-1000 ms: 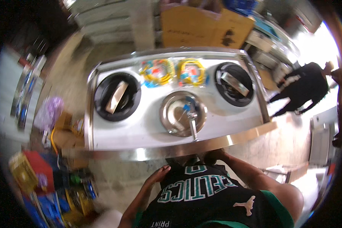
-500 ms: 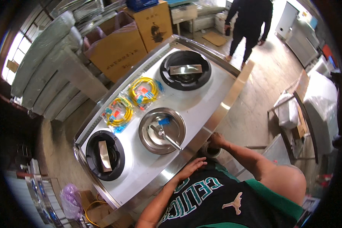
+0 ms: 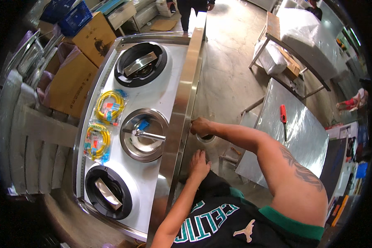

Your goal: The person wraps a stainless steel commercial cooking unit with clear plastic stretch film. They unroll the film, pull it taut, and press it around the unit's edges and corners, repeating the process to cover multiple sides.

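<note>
The stove (image 3: 142, 98) stands directly before the person, the left hand (image 3: 199, 165) near its front edge with fingers extended and nothing seen in it, the right hand (image 3: 200, 126) curled at that edge, any grip hidden from view. On the stove are a round steel basin (image 3: 142, 145) with a faucet (image 3: 151, 135) at mid-front, a black burner at either end, and two bagged yellow hoses (image 3: 110, 107) along its back. A table (image 3: 268, 136) bearing a red-handled tool (image 3: 283, 115) stands right of the stove, cardboard boxes (image 3: 76, 84) lie behind it, and another person (image 3: 190, 10) stands past its far end.
</note>
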Demonstrator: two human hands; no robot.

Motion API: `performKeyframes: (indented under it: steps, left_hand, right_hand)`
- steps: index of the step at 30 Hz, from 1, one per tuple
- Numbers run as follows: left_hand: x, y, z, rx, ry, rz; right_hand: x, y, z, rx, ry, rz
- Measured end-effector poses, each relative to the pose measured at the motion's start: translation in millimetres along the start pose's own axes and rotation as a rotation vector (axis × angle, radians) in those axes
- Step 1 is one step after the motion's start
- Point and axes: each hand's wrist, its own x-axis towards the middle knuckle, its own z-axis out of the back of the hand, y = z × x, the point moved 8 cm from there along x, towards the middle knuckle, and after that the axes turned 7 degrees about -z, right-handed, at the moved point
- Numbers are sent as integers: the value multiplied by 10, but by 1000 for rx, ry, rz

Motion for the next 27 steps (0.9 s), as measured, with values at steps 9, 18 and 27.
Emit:
performKeyframes:
  steps: [9, 18, 27]
  left_hand:
    - [799, -87, -727, 614, -71, -189]
    - [1152, 20, -804, 200, -329, -165]
    - [1002, 31, -343, 338, -29, 21]
  right_hand:
    - [-89, 196, 43, -8, -45, 164]
    - [-119, 264, -123, -90, -102, 91]
    - [-1609, -1029, 198, 1387, -1281, -564]
